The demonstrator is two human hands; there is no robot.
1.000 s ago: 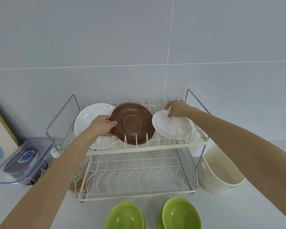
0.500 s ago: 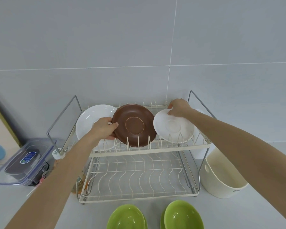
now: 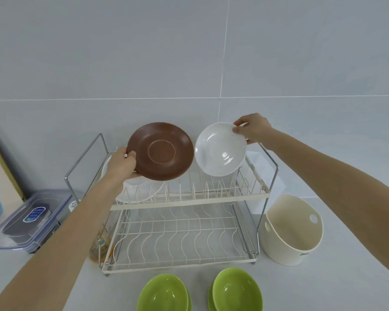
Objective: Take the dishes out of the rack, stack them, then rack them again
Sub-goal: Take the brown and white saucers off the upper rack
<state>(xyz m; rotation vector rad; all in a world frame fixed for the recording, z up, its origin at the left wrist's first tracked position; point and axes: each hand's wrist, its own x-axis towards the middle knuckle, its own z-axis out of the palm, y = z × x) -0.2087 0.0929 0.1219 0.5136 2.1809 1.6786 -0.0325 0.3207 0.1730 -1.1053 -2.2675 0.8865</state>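
Observation:
A two-tier wire dish rack (image 3: 189, 198) stands against the grey tiled wall. My left hand (image 3: 121, 163) grips the left rim of a brown plate (image 3: 161, 151), held above the upper tier. My right hand (image 3: 253, 129) pinches the upper right rim of a small white plate (image 3: 220, 149), also lifted clear of the slots. A larger white plate (image 3: 139, 189) still stands in the upper tier at the left, partly hidden behind my left hand and the brown plate. The lower tier holds nothing.
Two stacks of green bowls (image 3: 164, 292) (image 3: 237, 290) sit on the counter in front of the rack. A cream plastic tub (image 3: 290, 232) leans at the right. A clear lidded container (image 3: 29, 221) lies at the left, and a small bottle (image 3: 100, 245) stands by the rack's left corner.
Both hands have lifted their plates up out of the upper tier's slots. The brown plate and the small white plate now hang above the rack; the big white plate stayed.

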